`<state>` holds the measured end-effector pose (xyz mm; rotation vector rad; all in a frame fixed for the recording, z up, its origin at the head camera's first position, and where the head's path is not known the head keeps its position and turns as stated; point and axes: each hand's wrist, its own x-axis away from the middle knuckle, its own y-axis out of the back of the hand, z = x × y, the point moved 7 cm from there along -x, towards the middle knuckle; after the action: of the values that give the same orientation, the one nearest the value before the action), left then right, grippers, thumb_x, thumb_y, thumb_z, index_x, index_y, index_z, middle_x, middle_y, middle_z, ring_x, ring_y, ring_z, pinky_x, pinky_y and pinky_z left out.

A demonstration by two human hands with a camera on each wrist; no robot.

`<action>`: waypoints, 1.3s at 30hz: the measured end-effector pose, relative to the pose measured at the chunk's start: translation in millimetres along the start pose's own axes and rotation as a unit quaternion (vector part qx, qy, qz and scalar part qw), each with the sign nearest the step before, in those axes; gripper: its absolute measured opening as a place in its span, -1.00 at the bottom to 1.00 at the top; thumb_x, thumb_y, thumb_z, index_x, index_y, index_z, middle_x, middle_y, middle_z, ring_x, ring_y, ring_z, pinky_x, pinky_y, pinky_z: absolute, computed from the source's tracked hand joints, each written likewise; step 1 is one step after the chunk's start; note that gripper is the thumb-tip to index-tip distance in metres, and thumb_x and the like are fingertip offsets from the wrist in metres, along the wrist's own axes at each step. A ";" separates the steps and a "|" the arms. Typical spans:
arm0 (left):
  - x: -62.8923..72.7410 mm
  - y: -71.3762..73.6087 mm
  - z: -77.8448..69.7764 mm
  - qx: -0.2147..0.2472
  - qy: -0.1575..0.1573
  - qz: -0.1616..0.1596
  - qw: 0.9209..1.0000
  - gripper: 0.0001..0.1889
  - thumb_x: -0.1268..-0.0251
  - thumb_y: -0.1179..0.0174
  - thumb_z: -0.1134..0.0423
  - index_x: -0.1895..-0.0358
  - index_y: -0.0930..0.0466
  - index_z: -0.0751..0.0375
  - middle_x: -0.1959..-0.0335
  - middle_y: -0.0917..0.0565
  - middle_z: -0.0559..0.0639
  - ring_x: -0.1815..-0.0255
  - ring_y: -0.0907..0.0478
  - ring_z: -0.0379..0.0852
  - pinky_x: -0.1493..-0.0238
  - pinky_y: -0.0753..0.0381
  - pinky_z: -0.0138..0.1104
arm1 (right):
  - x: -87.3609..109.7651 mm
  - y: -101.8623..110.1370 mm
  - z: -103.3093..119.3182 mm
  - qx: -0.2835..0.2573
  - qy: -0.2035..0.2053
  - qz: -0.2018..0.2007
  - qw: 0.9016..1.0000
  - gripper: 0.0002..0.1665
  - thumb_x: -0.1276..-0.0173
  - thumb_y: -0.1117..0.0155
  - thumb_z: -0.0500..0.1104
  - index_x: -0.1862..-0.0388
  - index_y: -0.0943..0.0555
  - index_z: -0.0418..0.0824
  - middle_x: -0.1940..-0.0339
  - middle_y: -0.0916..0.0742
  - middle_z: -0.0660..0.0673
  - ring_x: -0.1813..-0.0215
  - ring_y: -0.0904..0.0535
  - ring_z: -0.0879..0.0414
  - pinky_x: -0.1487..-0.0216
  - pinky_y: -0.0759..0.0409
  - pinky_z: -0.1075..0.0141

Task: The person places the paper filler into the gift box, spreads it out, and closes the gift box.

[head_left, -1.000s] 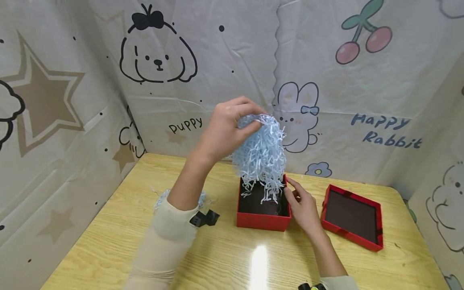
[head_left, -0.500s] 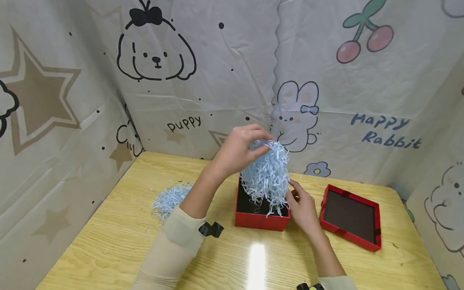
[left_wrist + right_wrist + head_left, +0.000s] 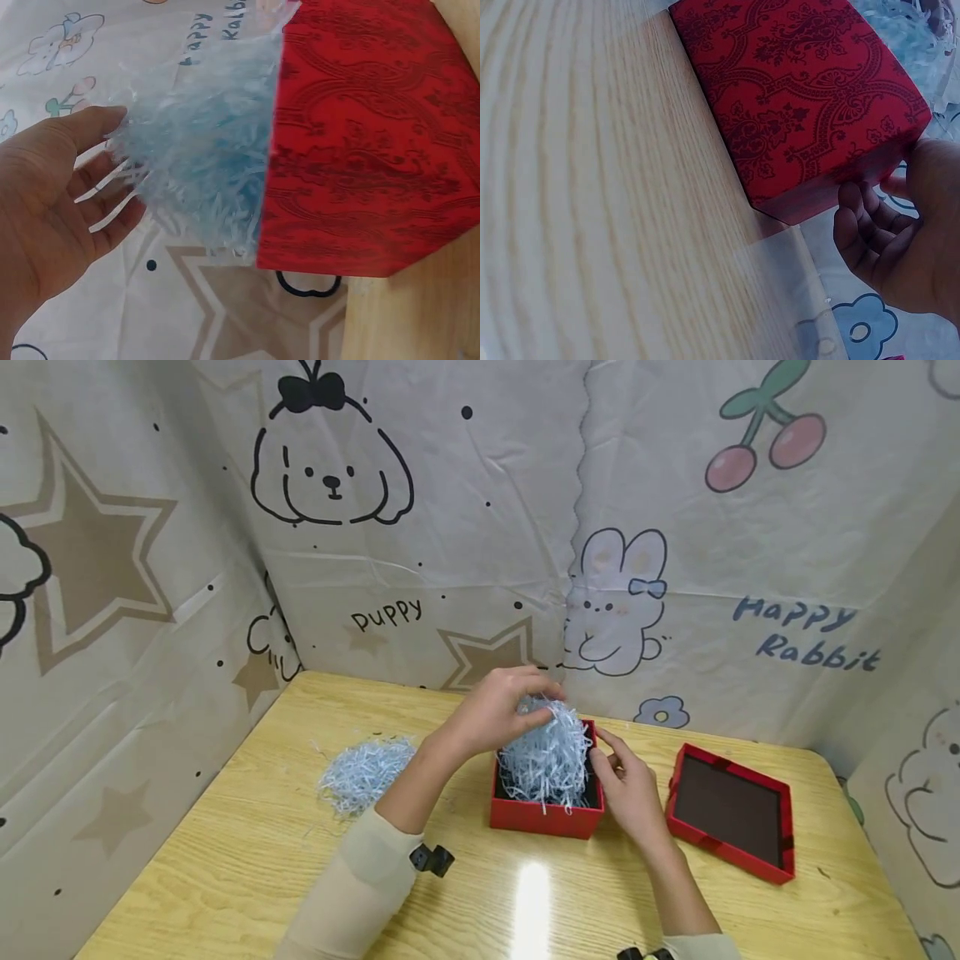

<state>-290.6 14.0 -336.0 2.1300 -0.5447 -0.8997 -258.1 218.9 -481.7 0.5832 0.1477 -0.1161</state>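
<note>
A clump of pale blue shredded paper (image 3: pixel 547 756) fills much of the red box (image 3: pixel 546 818), with strands poking over its front rim. My left hand (image 3: pixel 502 710) is at the top of the clump. In the left wrist view the fingers of my left hand (image 3: pixel 52 187) are spread, tips touching the strands above the patterned box wall (image 3: pixel 367 142). My right hand (image 3: pixel 628 789) holds the box at its right side, thumb and forefinger near the rim. From the right wrist view, curled fingertips of my right hand (image 3: pixel 889 240) lie against the box side.
A loose heap of the same shredded paper (image 3: pixel 363 777) lies on the wooden table (image 3: pixel 247 852) left of the box. The red lid (image 3: pixel 731 810) rests inside up, to the right of the right hand. Printed cloth (image 3: pixel 450 535) stands around the table's back and sides.
My left hand has come down with the clump of shredded paper, from above the box into it. The right hand and lid have stayed in place.
</note>
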 end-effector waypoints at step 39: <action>24.0 -125.6 20.6 0.031 0.135 0.237 0.962 -0.59 -0.58 -0.26 0.10 -0.37 -0.63 0.10 -0.28 -0.70 -0.08 -0.29 -0.59 -0.18 -0.37 -0.54 -0.29 | 0.4 -2.3 -3.5 -0.008 -0.020 0.003 1.000 -0.46 -0.69 -0.14 0.07 -0.54 -0.50 -0.01 0.33 -0.58 -0.15 0.50 -0.36 0.16 0.51 -0.33 0.35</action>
<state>-278.5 68.6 -452.8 2.0020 -0.8974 -0.3234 -258.4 218.9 -485.9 0.5654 0.1077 -0.1201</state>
